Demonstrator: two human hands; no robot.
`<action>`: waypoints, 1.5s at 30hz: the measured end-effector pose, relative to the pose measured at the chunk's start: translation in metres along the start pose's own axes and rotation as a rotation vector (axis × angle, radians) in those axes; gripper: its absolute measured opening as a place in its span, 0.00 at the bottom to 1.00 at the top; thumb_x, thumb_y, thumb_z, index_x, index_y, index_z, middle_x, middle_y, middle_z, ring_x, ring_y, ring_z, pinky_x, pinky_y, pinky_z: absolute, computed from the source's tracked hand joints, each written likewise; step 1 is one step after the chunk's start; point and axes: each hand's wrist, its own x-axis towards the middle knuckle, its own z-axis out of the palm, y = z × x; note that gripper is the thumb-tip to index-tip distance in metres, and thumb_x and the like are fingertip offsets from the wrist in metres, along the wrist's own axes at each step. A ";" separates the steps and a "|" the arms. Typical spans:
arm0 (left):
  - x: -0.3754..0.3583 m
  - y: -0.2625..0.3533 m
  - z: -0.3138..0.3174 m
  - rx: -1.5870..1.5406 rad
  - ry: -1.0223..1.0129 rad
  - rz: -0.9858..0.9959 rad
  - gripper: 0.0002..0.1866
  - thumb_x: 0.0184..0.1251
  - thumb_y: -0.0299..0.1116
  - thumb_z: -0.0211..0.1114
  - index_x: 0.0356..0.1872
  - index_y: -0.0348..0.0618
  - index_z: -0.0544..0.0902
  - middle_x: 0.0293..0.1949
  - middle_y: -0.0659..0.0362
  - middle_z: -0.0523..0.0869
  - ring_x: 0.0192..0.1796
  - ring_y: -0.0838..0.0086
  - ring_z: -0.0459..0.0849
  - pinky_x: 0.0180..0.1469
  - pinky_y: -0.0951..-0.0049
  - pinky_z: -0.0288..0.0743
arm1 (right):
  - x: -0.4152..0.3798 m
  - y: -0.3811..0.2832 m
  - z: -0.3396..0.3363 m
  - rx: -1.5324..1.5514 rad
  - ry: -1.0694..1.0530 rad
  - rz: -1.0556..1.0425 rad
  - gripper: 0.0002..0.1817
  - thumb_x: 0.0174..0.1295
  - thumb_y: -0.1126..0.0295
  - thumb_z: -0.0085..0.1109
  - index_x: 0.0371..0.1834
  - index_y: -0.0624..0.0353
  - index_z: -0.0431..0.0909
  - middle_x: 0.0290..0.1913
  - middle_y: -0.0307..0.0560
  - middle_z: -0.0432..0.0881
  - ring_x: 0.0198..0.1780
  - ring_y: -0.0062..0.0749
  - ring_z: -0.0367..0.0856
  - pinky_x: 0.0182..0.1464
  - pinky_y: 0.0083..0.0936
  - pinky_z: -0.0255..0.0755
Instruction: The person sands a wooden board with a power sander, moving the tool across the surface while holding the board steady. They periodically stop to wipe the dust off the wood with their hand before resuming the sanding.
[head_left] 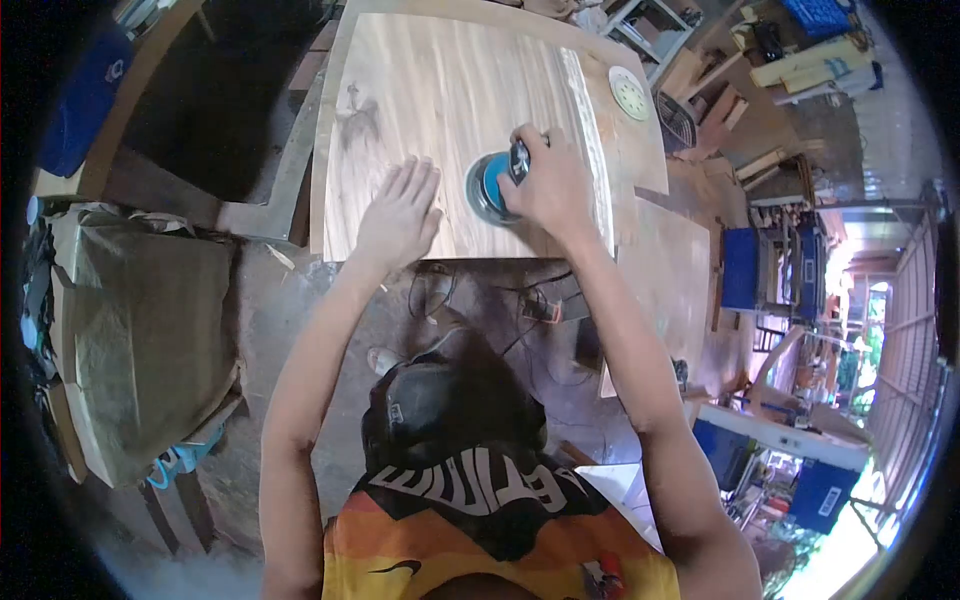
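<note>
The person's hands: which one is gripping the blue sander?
The right hand, closed around the blue sander; the left hand holds nothing and rests palm down on the wooden board.

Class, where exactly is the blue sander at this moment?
In the head view, the sander sits on the wooden board, towards its near edge, gripped by the right hand and to the right of the left hand.

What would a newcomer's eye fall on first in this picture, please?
It would probably be the round blue-and-black tool in the person's right grip, right of centre on the streaked wooden board. Next might come the dark mark near the board's left edge, then the pale perforated disc beyond the right edge.
</note>
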 end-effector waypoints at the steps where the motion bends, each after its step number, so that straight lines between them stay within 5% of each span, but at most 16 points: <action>1: -0.005 0.009 -0.002 -0.050 -0.035 0.052 0.31 0.77 0.42 0.57 0.73 0.31 0.71 0.75 0.39 0.71 0.81 0.47 0.64 0.83 0.51 0.52 | -0.017 -0.002 -0.001 -0.005 -0.007 0.009 0.25 0.52 0.63 0.73 0.55 0.48 0.78 0.51 0.59 0.77 0.52 0.61 0.80 0.51 0.51 0.79; 6: -0.025 0.013 -0.011 -0.272 -0.131 0.143 0.31 0.74 0.43 0.60 0.72 0.33 0.74 0.74 0.44 0.75 0.78 0.54 0.70 0.81 0.54 0.59 | -0.061 0.000 -0.008 0.000 -0.053 0.015 0.26 0.54 0.63 0.74 0.57 0.47 0.77 0.53 0.58 0.76 0.52 0.60 0.78 0.52 0.52 0.78; 9: -0.012 0.020 -0.060 -0.487 -0.568 -0.224 0.32 0.69 0.41 0.66 0.71 0.33 0.75 0.70 0.45 0.79 0.76 0.56 0.75 0.79 0.55 0.65 | -0.074 -0.008 -0.011 -0.024 -0.111 -0.061 0.26 0.53 0.63 0.75 0.56 0.47 0.77 0.52 0.57 0.76 0.51 0.59 0.79 0.51 0.51 0.78; 12: -0.019 0.014 -0.049 -0.840 -0.349 -0.340 0.37 0.57 0.36 0.75 0.70 0.34 0.76 0.66 0.42 0.82 0.73 0.50 0.77 0.76 0.54 0.69 | -0.062 -0.023 -0.009 -0.037 -0.147 -0.139 0.26 0.52 0.64 0.76 0.55 0.46 0.77 0.51 0.56 0.76 0.48 0.57 0.80 0.46 0.49 0.80; 15: 0.009 0.014 -0.028 -0.580 0.066 0.077 0.46 0.47 0.34 0.81 0.72 0.36 0.73 0.67 0.41 0.80 0.73 0.45 0.75 0.76 0.52 0.69 | -0.028 -0.032 0.004 0.002 -0.083 -0.156 0.26 0.50 0.65 0.76 0.54 0.44 0.77 0.51 0.57 0.76 0.48 0.57 0.80 0.44 0.48 0.81; 18: 0.058 0.021 0.001 -0.614 0.188 -0.065 0.53 0.46 0.42 0.83 0.74 0.33 0.67 0.70 0.38 0.75 0.74 0.42 0.71 0.77 0.48 0.64 | 0.035 -0.017 0.022 0.018 0.004 -0.177 0.27 0.50 0.65 0.76 0.55 0.45 0.77 0.51 0.57 0.76 0.48 0.58 0.80 0.44 0.48 0.81; 23: 0.191 -0.025 0.053 -0.474 0.212 -0.247 0.52 0.34 0.46 0.87 0.64 0.38 0.72 0.65 0.45 0.78 0.72 0.48 0.72 0.79 0.47 0.58 | 0.161 0.004 0.023 0.039 -0.074 -0.058 0.26 0.55 0.65 0.67 0.60 0.50 0.76 0.54 0.61 0.78 0.52 0.66 0.78 0.57 0.55 0.75; 25: 0.236 -0.048 0.068 -0.382 0.267 -0.293 0.50 0.33 0.50 0.87 0.62 0.40 0.74 0.63 0.48 0.79 0.70 0.50 0.74 0.78 0.44 0.57 | 0.212 0.023 0.038 0.024 0.054 -0.076 0.27 0.52 0.59 0.68 0.58 0.49 0.79 0.49 0.62 0.81 0.50 0.63 0.82 0.54 0.51 0.77; 29: 0.312 -0.093 0.071 -0.405 0.211 -0.209 0.52 0.34 0.60 0.84 0.64 0.45 0.77 0.60 0.50 0.83 0.69 0.51 0.76 0.78 0.41 0.55 | 0.299 0.053 0.057 -0.058 0.244 -0.132 0.28 0.48 0.55 0.70 0.56 0.49 0.82 0.45 0.65 0.85 0.46 0.62 0.85 0.50 0.51 0.79; 32: 0.351 -0.122 0.089 -0.472 0.163 -0.126 0.51 0.35 0.64 0.82 0.63 0.46 0.79 0.58 0.49 0.85 0.68 0.51 0.78 0.77 0.42 0.56 | 0.330 0.054 0.052 -0.030 0.123 0.029 0.25 0.52 0.66 0.61 0.54 0.65 0.76 0.46 0.72 0.82 0.52 0.66 0.82 0.56 0.53 0.76; 33: 0.360 -0.123 0.088 -0.459 0.155 -0.092 0.51 0.36 0.65 0.82 0.63 0.45 0.80 0.57 0.49 0.85 0.68 0.51 0.78 0.77 0.42 0.56 | 0.332 0.053 0.046 -0.142 0.102 0.061 0.25 0.51 0.65 0.62 0.53 0.63 0.77 0.47 0.71 0.82 0.52 0.65 0.82 0.57 0.53 0.76; 39: 0.349 -0.102 0.083 -0.491 0.113 -0.108 0.48 0.37 0.63 0.82 0.60 0.44 0.82 0.56 0.50 0.87 0.65 0.54 0.80 0.76 0.46 0.59 | 0.317 0.054 0.029 -0.173 0.021 0.070 0.25 0.53 0.62 0.62 0.54 0.59 0.77 0.49 0.70 0.84 0.55 0.62 0.84 0.57 0.52 0.78; 42: 0.314 -0.101 0.078 -0.460 0.167 -0.117 0.47 0.36 0.62 0.83 0.58 0.43 0.82 0.54 0.51 0.87 0.62 0.54 0.81 0.74 0.50 0.61 | 0.296 0.053 0.054 0.051 0.114 -0.052 0.41 0.44 0.54 0.70 0.68 0.50 0.78 0.54 0.67 0.85 0.59 0.61 0.83 0.60 0.50 0.78; 45: 0.262 -0.088 0.060 -0.433 0.192 -0.123 0.46 0.35 0.61 0.84 0.56 0.42 0.83 0.52 0.51 0.87 0.60 0.53 0.81 0.73 0.52 0.63 | 0.254 0.030 0.047 0.131 0.006 -0.046 0.40 0.41 0.51 0.69 0.64 0.48 0.81 0.55 0.65 0.85 0.59 0.62 0.84 0.61 0.50 0.79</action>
